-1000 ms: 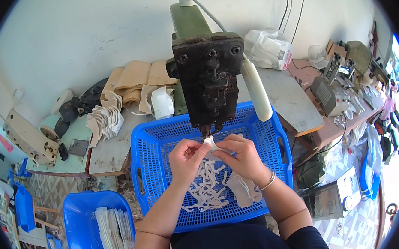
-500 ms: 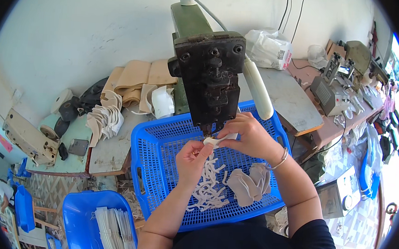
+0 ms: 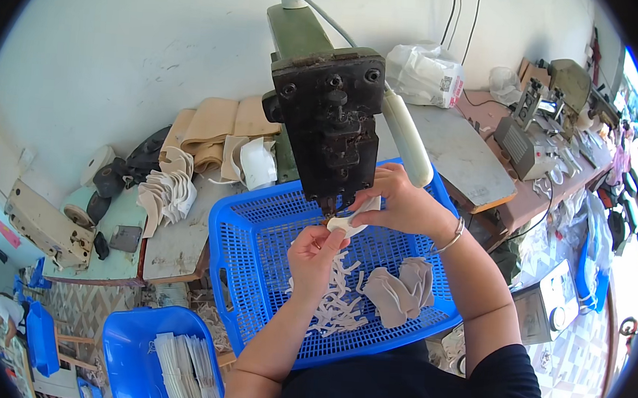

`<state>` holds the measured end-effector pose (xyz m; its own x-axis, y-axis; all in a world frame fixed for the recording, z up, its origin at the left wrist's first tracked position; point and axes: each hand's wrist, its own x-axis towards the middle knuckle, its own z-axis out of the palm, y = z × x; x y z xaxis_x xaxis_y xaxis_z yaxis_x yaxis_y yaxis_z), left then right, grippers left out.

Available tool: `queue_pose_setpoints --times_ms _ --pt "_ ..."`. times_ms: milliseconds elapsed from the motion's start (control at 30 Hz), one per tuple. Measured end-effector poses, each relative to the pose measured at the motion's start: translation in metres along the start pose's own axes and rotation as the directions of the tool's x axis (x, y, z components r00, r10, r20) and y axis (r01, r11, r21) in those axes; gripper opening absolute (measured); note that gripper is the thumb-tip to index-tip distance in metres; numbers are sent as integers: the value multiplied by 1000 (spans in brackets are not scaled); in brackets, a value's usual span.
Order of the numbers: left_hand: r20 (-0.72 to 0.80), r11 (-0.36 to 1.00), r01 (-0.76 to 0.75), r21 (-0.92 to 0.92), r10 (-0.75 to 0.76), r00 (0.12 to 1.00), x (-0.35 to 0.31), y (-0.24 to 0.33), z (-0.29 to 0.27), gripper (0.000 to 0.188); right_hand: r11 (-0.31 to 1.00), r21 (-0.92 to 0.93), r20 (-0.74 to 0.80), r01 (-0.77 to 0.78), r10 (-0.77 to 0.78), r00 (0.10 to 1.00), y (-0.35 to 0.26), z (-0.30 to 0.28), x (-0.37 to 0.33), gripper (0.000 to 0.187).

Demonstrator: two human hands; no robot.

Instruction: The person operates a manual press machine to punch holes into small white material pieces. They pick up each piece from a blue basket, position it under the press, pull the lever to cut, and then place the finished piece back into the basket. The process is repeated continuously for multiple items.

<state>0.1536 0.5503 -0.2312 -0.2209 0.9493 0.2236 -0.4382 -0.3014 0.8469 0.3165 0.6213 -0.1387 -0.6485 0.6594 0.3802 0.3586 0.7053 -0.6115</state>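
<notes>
A small white curved fabric piece [image 3: 346, 225] is held by both hands at the working tip of a dark green and black machine head [image 3: 325, 118]. My left hand [image 3: 313, 252] pinches its near left end between thumb and fingers. My right hand [image 3: 400, 205], with a bracelet at the wrist, grips the other end, its fingers curled close under the machine. Beneath the hands is a blue plastic basket [image 3: 225, 266]. In it lie narrow white strips [image 3: 337, 304] and, to the right, a few stacked beige shaped pieces [image 3: 392, 296].
A blue tub [image 3: 127, 356] with bundled white strips [image 3: 181, 367] stands at lower left. Stacked curved pieces [image 3: 168, 188] and beige sheets [image 3: 213, 129] lie on the left table. A white lamp [image 3: 407, 138] hangs right of the machine head. Another machine [image 3: 526, 150] stands at far right.
The white piece has turned a little at the machine tip, with its right end tilted up more. Both hands have shifted slightly with it. The whole view has moved a little.
</notes>
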Motion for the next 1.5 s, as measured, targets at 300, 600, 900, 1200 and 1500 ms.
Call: queue_pose_setpoints --times_ms 300,600,900,1200,1500 --pt "8 991 9 -133 -8 1000 -2 -3 1 8 998 3 73 69 -69 995 4 -10 15 34" --pt "159 996 -22 90 7 987 -9 -2 -34 8 599 746 130 -291 298 946 41 15 -26 60" --pt "70 992 -21 125 12 997 -7 -5 -28 12 654 727 66 -210 239 969 46 -3 -32 43" --pt "62 984 -17 175 6 998 -2 2 -16 11 443 852 75 -279 424 902 51 -9 -36 29" --pt "5 970 -101 223 103 995 0 8 7 16 450 876 -11 -172 377 926 62 -23 -14 40"
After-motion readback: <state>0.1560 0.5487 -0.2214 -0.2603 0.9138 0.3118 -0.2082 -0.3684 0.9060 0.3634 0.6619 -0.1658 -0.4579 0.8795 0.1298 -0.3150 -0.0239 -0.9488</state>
